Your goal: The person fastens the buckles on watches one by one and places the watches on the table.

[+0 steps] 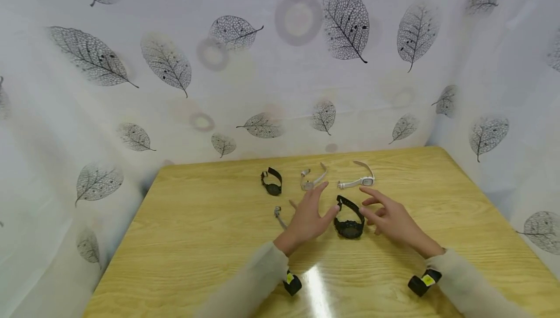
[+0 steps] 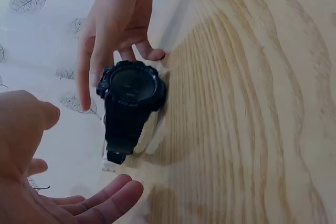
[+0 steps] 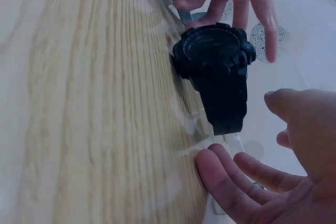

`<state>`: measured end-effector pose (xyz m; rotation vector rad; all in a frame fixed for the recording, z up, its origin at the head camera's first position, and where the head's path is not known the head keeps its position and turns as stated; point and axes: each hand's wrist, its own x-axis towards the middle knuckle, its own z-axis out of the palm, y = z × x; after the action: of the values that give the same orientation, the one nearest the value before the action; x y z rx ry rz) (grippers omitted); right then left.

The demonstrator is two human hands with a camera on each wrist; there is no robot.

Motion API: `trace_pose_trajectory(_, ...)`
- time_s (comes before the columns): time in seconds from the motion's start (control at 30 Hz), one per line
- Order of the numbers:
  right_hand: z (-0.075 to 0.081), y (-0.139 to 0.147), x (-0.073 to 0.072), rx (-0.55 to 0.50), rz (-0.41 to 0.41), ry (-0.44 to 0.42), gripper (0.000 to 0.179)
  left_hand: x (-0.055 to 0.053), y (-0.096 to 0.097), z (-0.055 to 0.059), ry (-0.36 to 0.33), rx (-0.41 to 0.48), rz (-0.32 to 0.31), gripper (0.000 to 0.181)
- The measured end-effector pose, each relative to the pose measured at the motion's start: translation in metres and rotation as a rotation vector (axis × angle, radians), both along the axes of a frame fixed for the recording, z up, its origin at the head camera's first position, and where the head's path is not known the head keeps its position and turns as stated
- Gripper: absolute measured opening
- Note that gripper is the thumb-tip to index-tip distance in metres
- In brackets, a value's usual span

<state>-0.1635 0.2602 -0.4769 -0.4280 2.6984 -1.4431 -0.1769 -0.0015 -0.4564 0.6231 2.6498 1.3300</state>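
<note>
A chunky black wristwatch point(image 1: 350, 229) rests on the wooden table between the two hands, its strap curving up behind the dial. The left hand point(image 1: 307, 218) hovers on its left with fingers spread and the thumb close to the strap. On the other side the right hand point(image 1: 395, 220) has loosely bent fingers near the strap, gripping nothing. Both wrist views show a gap between each hand and the black watch point(image 2: 126, 114). Under the left hand lies a grey-strapped watch point(image 1: 280, 216), mostly hidden by that hand.
Behind the hands lie a smaller black watch point(image 1: 273, 189), a pale-strapped watch point(image 1: 308, 185) and a white watch point(image 1: 366, 181). The wooden table point(image 1: 197, 240) ends at a leaf-patterned curtain point(image 1: 271, 89). Light glares on the near tabletop.
</note>
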Motion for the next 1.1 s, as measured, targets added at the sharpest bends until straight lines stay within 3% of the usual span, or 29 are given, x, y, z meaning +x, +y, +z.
trace_pose_trajectory(0.17, -0.001, -0.007, 0.0, -0.049, -0.031, -0.06, 0.058, -0.001, 0.009, -0.004, -0.087, 0.046, 0.058, 0.065)
trace_pose_trajectory(0.5, 0.002, -0.014, -0.002, -0.046, -0.095, -0.135, 0.047, -0.005, 0.026, -0.007, -0.224, 0.141, 0.199, 0.057)
trace_pose_trajectory(0.83, 0.006, -0.018, -0.004, -0.049, -0.118, -0.156, 0.036, -0.006, 0.037, -0.003, -0.202, 0.077, 0.323, 0.042)
trace_pose_trajectory(0.93, 0.007, -0.019, -0.003, -0.059, -0.126, -0.172, 0.034, -0.007, 0.037, -0.004, -0.207, 0.066, 0.334, 0.033)
trace_pose_trajectory(1.1, 0.006, -0.02, -0.001, -0.08, -0.136, -0.19, 0.032, -0.006, 0.036, -0.006, -0.228, 0.119, 0.315, 0.022)
